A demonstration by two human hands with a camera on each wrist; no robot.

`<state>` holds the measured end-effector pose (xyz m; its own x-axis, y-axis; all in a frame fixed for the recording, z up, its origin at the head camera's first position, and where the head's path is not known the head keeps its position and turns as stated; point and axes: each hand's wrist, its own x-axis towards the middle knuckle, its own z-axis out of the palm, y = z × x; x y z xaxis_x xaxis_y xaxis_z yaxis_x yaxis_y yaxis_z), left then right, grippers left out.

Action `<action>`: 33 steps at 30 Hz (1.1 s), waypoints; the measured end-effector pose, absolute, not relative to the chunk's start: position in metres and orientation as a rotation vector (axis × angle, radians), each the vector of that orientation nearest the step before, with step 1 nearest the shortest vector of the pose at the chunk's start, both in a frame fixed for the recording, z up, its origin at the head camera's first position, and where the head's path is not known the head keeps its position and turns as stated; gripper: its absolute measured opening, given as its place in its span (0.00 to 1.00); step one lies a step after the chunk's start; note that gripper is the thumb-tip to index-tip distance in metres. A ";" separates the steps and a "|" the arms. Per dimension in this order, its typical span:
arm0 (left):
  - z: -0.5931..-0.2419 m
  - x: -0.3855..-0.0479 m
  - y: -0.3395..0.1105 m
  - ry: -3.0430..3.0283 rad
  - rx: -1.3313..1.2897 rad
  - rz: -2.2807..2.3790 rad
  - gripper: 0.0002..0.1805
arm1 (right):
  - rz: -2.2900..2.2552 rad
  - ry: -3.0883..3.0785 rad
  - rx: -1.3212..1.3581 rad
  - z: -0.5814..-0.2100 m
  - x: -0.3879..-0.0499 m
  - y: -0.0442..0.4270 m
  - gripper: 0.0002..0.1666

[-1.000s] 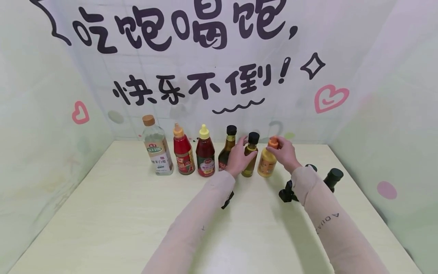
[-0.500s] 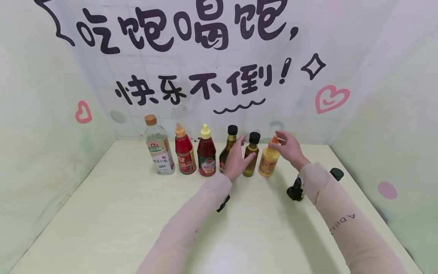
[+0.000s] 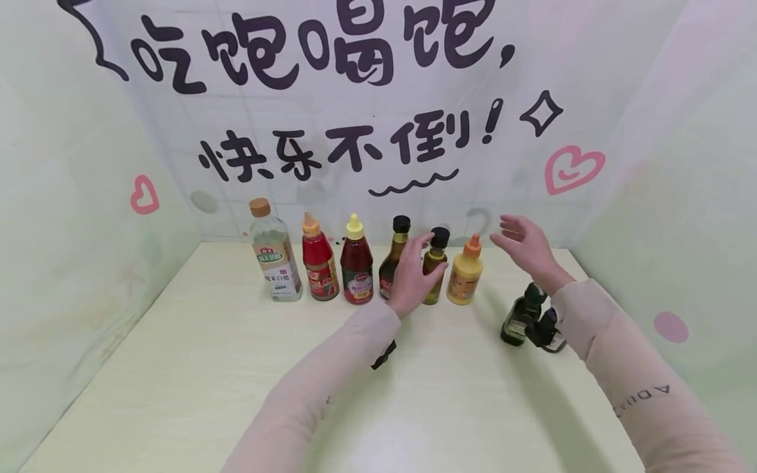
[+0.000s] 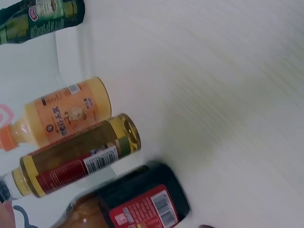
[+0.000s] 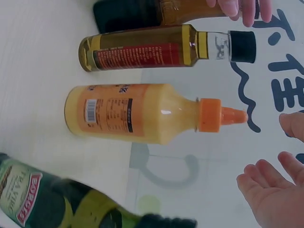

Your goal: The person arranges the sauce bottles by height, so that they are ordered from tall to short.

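In the head view my right hand (image 3: 526,246) is lifted just right of a yellow squeeze bottle (image 3: 464,279) with an orange nozzle cap. Its fingers are spread and apart from the bottle; the right wrist view shows a gap between them and the nozzle. My left hand (image 3: 412,276) hovers with relaxed fingers before a black-capped oil bottle (image 3: 434,282) and a dark sauce bottle (image 3: 390,266), partly covering both. In the left wrist view the oil bottle (image 4: 80,154) stands between the squeeze bottle (image 4: 71,114) and the dark bottle (image 4: 137,204). Whether the left fingers touch glass is unclear.
Leftward along the wall stand a dark red squeeze bottle (image 3: 357,269), a red sauce bottle (image 3: 319,266) and a clear vinegar bottle (image 3: 275,259). A dark green bottle (image 3: 516,322) stands below my right wrist, another mostly hidden behind the sleeve. Walls enclose the table.
My right hand has let go of the yellow squeeze bottle's cap and moved right and up. The bottle stays in the row. My left hand has barely moved. A green bottle has come into view.
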<state>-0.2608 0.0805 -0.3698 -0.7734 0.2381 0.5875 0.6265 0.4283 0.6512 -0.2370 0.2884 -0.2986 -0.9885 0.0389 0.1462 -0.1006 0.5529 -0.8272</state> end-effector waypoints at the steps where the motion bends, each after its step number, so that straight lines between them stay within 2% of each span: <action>1: -0.369 -0.259 0.082 -2.261 -0.751 -1.296 0.30 | 1.414 -2.635 0.053 -0.297 -0.235 0.291 0.37; 12: -0.370 -0.243 0.114 -2.271 -0.941 -1.331 0.27 | 1.293 -2.671 0.186 -0.291 -0.210 0.316 0.36; 23: -0.372 -0.226 0.143 -2.377 -1.094 -1.344 0.27 | 1.155 -2.631 0.129 -0.298 -0.184 0.348 0.31; 33: -0.372 -0.214 0.171 -2.528 -1.160 -1.341 0.30 | 1.341 -2.485 0.099 -0.319 -0.164 0.379 0.18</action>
<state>-0.2139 0.1714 -0.3723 -0.7164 0.5913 0.3702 0.6381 0.3409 0.6903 -0.1636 0.3791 -0.3186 -0.9480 0.0878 0.3059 -0.2075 0.5579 -0.8035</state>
